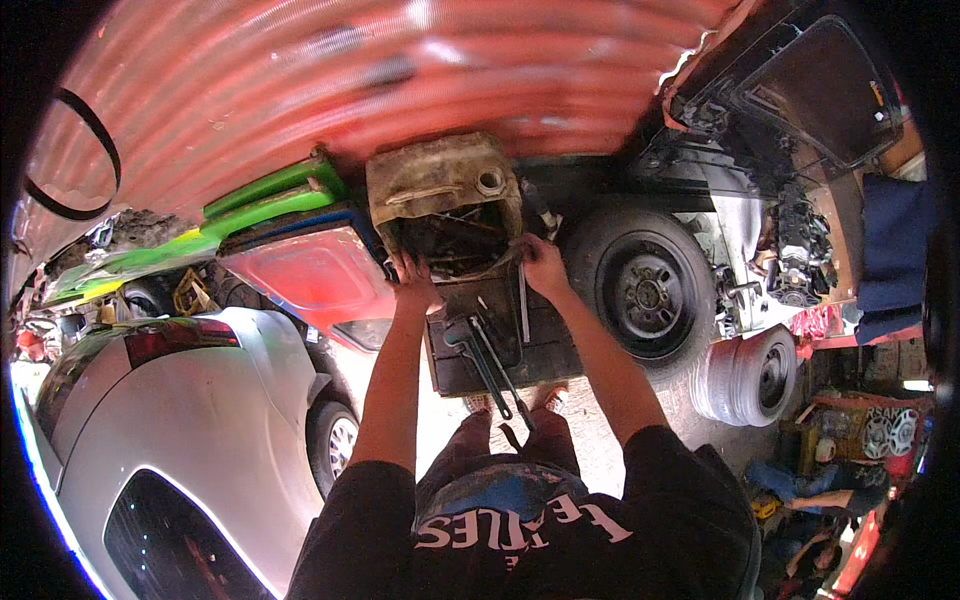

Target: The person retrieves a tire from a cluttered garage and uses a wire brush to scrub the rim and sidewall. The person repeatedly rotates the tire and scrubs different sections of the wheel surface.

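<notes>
A grimy beige plastic jug (430, 180), cut open on the near side, lies in front of me with dark metal tools (460, 240) heaped inside. My left hand (415, 287) grips the left end of its lower rim. On the opposite end, my right hand (543, 265) has its fingers closed on the edge. Both hands' fingertips are partly hidden. Below the jug is a dark, worn work surface (455, 300). Long-handled hand tools (485, 365) lie on it, their ends pointing toward me, and a thin metal rod (524, 305) rests near my right wrist.
A wheel with a tire (648, 290) stands close on the right, with another wheel (770, 375) beyond it. Red and green body panels (310, 270) lean at left, beside a silver car (200, 400). Red corrugated sheeting (400, 80) rises behind. A person (820, 500) is at lower right.
</notes>
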`<state>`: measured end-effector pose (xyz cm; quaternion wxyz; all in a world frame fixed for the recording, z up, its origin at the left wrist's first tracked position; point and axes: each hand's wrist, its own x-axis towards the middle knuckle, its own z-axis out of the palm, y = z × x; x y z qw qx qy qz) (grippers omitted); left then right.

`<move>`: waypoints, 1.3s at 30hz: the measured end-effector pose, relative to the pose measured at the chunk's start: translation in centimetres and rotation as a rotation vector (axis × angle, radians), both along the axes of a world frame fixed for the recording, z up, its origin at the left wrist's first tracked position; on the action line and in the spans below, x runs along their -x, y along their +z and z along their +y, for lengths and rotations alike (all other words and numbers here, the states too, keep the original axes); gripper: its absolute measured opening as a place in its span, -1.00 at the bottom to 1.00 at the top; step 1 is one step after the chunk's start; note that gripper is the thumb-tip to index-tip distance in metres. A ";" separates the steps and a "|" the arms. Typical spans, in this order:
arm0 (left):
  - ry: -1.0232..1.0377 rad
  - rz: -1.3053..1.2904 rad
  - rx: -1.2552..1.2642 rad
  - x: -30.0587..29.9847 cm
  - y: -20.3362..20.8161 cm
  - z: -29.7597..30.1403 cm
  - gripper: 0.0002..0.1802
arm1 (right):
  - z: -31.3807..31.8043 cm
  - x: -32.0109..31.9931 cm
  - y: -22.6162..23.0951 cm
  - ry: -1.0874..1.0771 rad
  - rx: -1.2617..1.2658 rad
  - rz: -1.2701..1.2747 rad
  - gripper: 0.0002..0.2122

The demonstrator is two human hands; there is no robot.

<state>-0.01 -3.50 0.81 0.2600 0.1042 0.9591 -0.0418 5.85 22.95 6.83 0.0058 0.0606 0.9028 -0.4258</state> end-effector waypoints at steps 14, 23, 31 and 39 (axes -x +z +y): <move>-0.091 -0.039 -0.014 -0.6 1.9 2.9 0.24 | 2.0 -14.6 -14.7 -0.057 -0.130 -0.192 -0.73; -0.021 0.059 -0.039 -2.4 2.0 1.1 0.13 | 0.8 -11.5 -12.6 -0.005 0.007 -0.101 -0.74; 0.047 -0.008 0.031 -2.8 1.5 3.5 0.29 | 3.0 -7.6 -14.3 0.133 -0.304 -0.350 -0.69; 0.059 -0.069 0.084 -3.1 2.7 4.2 0.31 | 0.6 -7.4 -17.9 0.340 -0.609 -0.616 -0.36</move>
